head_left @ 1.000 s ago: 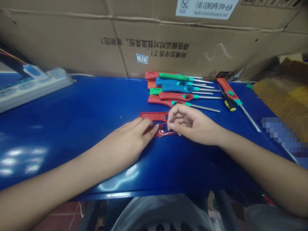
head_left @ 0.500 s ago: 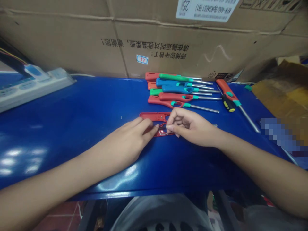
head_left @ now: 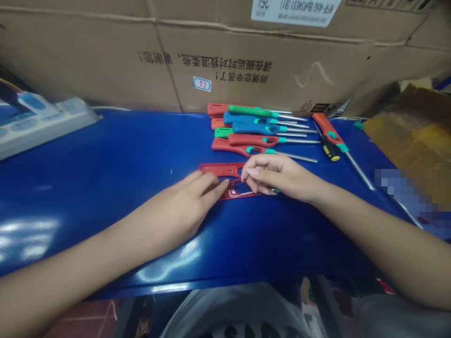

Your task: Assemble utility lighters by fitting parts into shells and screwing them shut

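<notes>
My left hand (head_left: 192, 199) holds the left end of a red lighter shell half (head_left: 225, 196) against the table, its thumb and fingers around the small parts inside. A thin white wire (head_left: 242, 194) loops through that half. Just behind lies the other red shell half (head_left: 215, 168), its inner side up. Over the right part of both halves hovers my right hand (head_left: 278, 172), fingers loosely bent and thumb apart, with nothing visible in it. A small teal piece (head_left: 275, 190) shows under its fingers; most of the lighter's right end is hidden.
Several closed stick lighters (head_left: 257, 140) lie stacked behind my hands. To the right are an orange lighter (head_left: 327, 126) and a black-yellow screwdriver (head_left: 330, 149). A tiny screw (head_left: 171, 171) lies left. A power strip (head_left: 45, 124) and cardboard box (head_left: 116, 61) border the blue table (head_left: 105, 178).
My right thumb and fingers have come out of their pinch and loosened, uncovering more of the white wire. My left hand stays on the shell. The whole view has shifted slightly.
</notes>
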Motion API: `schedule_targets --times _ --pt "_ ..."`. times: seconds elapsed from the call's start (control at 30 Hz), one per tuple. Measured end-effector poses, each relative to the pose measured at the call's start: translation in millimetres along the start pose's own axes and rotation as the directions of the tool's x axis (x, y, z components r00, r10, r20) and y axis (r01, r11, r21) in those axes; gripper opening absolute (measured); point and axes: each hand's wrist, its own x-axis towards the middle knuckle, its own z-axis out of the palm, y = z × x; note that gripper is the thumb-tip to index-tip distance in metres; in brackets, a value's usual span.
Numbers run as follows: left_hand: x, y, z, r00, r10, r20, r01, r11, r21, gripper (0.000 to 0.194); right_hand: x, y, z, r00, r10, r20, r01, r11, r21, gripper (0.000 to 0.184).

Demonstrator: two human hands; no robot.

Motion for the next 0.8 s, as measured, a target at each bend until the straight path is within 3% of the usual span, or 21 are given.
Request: schedule_targets --times 0.1,0.23,0.3,0.43,0.57,0.8 --pt "0 1 -1.3 1.000 -0.011 0.015 0.011 1.000 -0.024 0.053 -2 -6 -1 0.999 -0.043 0.012 0.044 0.998 -0.046 0.032" --pt "1 1 -2.6 0.999 -0.015 0.047 0.017 0.999 -0.048 0.052 -7 -15 -10 0.993 -0.042 -0.108 0.011 0.961 -0.275 0.032" --pt "1 1 -3.1 0.999 -0.017 0.049 0.020 0.998 -0.054 0.053 -10 -20 -18 0.994 -0.011 -0.107 -0.040 0.887 -0.461 0.022" --pt "2 2 -4.4 1.000 0.008 0.017 -0.007 0.998 -0.064 0.055 -18 -26 -33 0.994 0.108 0.025 -0.059 0.705 -0.707 0.019" --pt "3 2 -4.2 0.999 0.047 -0.003 -0.047 0.997 -0.061 0.058 -21 -29 -33 0.987 0.147 0.069 -0.033 0.597 -0.802 0.012" --pt "4 0 -4.3 0.999 0.053 0.006 -0.052 0.996 -0.072 0.054 -18 -30 -23 0.975 0.216 -0.046 -0.157 0.534 -0.831 0.005"
